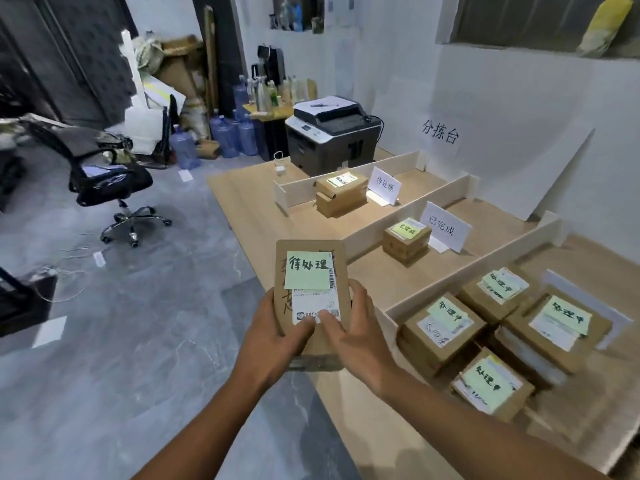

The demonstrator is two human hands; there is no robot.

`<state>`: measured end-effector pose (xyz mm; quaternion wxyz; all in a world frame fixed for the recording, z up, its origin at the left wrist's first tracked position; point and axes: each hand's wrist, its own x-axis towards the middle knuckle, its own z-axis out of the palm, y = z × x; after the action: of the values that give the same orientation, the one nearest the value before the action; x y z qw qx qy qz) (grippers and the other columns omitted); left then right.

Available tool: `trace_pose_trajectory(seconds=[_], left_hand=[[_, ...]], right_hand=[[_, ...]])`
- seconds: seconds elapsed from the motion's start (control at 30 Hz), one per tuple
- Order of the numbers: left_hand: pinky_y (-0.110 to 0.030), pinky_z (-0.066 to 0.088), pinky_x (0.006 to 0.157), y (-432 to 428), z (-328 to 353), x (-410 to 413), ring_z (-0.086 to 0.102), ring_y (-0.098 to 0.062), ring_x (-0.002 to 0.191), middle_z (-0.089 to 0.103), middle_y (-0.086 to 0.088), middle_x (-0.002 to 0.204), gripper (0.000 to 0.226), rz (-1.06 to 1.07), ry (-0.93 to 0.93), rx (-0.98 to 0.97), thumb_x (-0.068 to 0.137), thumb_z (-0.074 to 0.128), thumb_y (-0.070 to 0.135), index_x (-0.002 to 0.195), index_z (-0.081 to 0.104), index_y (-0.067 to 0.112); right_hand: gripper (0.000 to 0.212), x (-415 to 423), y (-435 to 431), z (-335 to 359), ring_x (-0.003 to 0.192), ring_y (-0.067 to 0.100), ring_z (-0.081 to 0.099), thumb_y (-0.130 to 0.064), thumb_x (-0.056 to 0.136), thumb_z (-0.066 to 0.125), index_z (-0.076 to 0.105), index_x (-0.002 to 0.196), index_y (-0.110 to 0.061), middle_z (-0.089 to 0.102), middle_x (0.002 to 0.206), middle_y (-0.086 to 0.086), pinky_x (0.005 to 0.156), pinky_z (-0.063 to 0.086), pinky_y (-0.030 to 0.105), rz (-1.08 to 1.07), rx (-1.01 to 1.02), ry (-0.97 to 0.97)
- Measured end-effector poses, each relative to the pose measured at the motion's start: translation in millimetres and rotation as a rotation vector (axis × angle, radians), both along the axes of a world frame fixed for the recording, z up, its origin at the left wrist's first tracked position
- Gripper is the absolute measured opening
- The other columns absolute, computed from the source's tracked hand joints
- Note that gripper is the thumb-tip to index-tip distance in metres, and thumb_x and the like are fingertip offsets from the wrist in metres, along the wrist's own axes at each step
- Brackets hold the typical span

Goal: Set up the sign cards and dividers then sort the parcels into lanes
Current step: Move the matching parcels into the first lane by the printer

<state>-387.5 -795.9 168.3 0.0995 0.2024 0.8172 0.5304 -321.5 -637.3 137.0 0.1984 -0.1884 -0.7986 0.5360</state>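
A brown cardboard parcel (341,271) with a green sticky note and a white shipping label is held up over the table's near-left edge. My left hand (277,336) grips its lower left side, and my right hand (353,330) grips its lower right, thumbs on the label. Three wooden dividers (408,216) split the table into lanes. The far lane holds two stacked parcels (341,197) and a white sign card (384,188). The middle lane holds one parcel (407,240) and a sign card (445,226). The near lane holds several green-noted parcels (440,330).
A printer (330,133) sits at the table's far end by the white wall. A black office chair (104,178) stands on the grey floor to the left, with water jugs (225,133) and cardboard stacked behind. The light wood table (249,199) extends left of the dividers.
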Motion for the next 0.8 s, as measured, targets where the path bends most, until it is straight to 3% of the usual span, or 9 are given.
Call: trace_pose_trajectory(seconds=[0.1, 0.2, 0.33, 0.43, 0.53, 0.67, 0.8], left_hand=[[-0.011, 0.047, 0.071, -6.8, -7.7, -55.2, 0.059, 0.011, 0.101, 0.051, 0.04, 0.117, 0.057, 0.044, -0.005, -0.032, 0.079, 0.066, 0.068, 0.12, 0.027, 0.073], [-0.009, 0.047, 0.068, -15.2, -21.8, -115.4, 0.059, 0.016, 0.099, 0.053, 0.041, 0.116, 0.057, 0.085, -0.015, -0.032, 0.081, 0.068, 0.06, 0.111, 0.025, 0.083], [-0.009, 0.043, 0.068, -27.9, -36.9, -204.5, 0.056, 0.016, 0.097, 0.048, 0.041, 0.113, 0.066, 0.099, -0.014, -0.028, 0.084, 0.07, 0.055, 0.102, 0.018, 0.091], [-0.009, 0.042, 0.068, -41.3, -37.0, -275.2, 0.055, 0.018, 0.096, 0.049, 0.043, 0.111, 0.065, 0.077, -0.014, -0.045, 0.084, 0.071, 0.054, 0.103, 0.02, 0.089], [-0.009, 0.041, 0.07, -48.8, -31.1, -340.9, 0.056, 0.011, 0.099, 0.048, 0.042, 0.112, 0.06, 0.008, -0.01, -0.067, 0.08, 0.068, 0.061, 0.114, 0.022, 0.078], [-0.011, 0.041, 0.072, -25.8, -27.1, -415.4, 0.057, 0.002, 0.1, 0.049, 0.031, 0.118, 0.071, -0.145, -0.014, -0.08, 0.075, 0.063, 0.067, 0.137, 0.03, 0.051], [-0.017, 0.044, 0.075, 17.6, -40.2, -462.4, 0.057, -0.005, 0.11, 0.053, 0.024, 0.128, 0.082, -0.272, -0.064, -0.084, 0.072, 0.062, 0.069, 0.143, 0.031, 0.045]], right_hand=[[0.063, -60.4, -4.0, -4.9, 0.122, 0.006, 0.053, -0.049, 0.094, 0.061, 0.022, 0.142, -0.057, 0.042, 0.137, -0.018, 0.087, 0.059, 0.025, 0.029, 0.001, -0.037], [0.059, -124.5, -11.2, -13.9, 0.121, 0.007, 0.053, -0.045, 0.095, 0.06, 0.023, 0.142, -0.048, 0.042, 0.138, -0.015, 0.078, 0.056, 0.013, 0.06, 0.075, -0.041], [0.06, -214.6, -24.0, -28.0, 0.119, 0.009, 0.054, -0.047, 0.094, 0.06, 0.025, 0.142, -0.045, 0.045, 0.135, -0.012, 0.091, 0.058, 0.032, 0.038, 0.11, -0.069], [0.064, -280.1, -38.9, -28.7, 0.12, 0.011, 0.055, -0.051, 0.092, 0.06, 0.023, 0.144, -0.046, 0.046, 0.137, -0.01, 0.092, 0.059, 0.036, 0.005, 0.098, -0.093], [0.067, -333.5, -49.0, -21.0, 0.119, 0.009, 0.055, -0.056, 0.089, 0.058, 0.02, 0.144, -0.049, 0.043, 0.134, -0.013, 0.086, 0.059, 0.027, -0.029, 0.068, -0.109], [0.065, -383.0, -35.7, -13.7, 0.116, 0.01, 0.054, -0.051, 0.092, 0.061, 0.02, 0.143, -0.049, 0.043, 0.136, -0.012, 0.09, 0.06, 0.036, -0.156, 0.038, -0.139], [0.066, -413.1, -2.0, -22.4, 0.117, 0.016, 0.056, -0.051, 0.093, 0.061, 0.018, 0.142, -0.049, 0.042, 0.142, -0.008, 0.088, 0.062, 0.038, -0.257, 0.035, -0.204]])
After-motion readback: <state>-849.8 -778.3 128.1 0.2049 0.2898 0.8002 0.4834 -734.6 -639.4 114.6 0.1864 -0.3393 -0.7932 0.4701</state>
